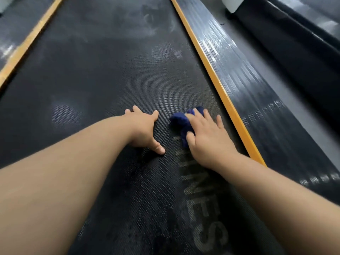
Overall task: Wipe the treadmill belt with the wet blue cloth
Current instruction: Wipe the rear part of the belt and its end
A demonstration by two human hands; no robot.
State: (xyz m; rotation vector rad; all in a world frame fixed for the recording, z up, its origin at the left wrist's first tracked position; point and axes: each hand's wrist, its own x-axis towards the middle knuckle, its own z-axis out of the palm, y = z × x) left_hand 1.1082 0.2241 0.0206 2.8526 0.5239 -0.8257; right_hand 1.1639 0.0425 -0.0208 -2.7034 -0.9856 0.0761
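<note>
The dark, textured treadmill belt (103, 80) fills the view, with pale lettering (198, 199) printed on it at 5 o'clock. Just past that, the left hand (142, 129) lies flat on the belt, fingers spread, bracing. At its 3 o'clock the right hand (206, 137) presses the bunched blue cloth (181, 124) onto the belt, fingers straight and apart, near the orange edge strip (220, 85). Farther off, toward 12 o'clock, grey smudges (165, 53) show. The wipe would go best with a flat palm, even weight and long overlapping strokes toward those smudges.
</note>
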